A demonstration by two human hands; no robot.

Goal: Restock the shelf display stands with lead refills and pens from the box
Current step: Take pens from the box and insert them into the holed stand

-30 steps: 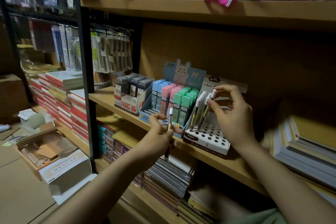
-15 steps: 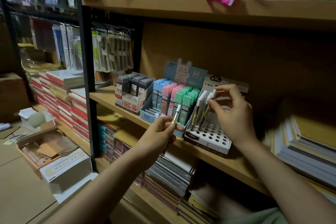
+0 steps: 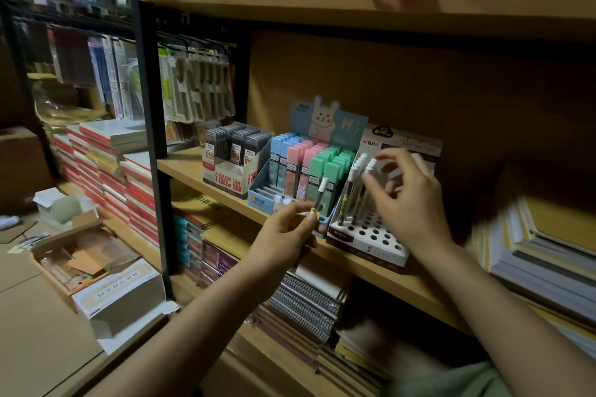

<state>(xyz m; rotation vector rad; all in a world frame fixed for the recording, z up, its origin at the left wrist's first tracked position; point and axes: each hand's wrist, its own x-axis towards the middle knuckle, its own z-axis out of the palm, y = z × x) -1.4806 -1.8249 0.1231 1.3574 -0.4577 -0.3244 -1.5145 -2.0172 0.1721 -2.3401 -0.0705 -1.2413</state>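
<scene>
Dark white-capped pen (image 3: 320,198), tilted

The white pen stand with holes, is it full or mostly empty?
Mostly empty. The white pen stand shows many open holes; a few pens stand at its back left.

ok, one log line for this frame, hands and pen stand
left hand: pinches pen | right hand: open at pens in pen stand | stand: holes mostly unfilled

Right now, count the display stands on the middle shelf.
3. The grey lead-refill box on the left, the bunny pastel stand in the middle, the white holed pen stand on the right. The right hand may hide more behind.
</scene>
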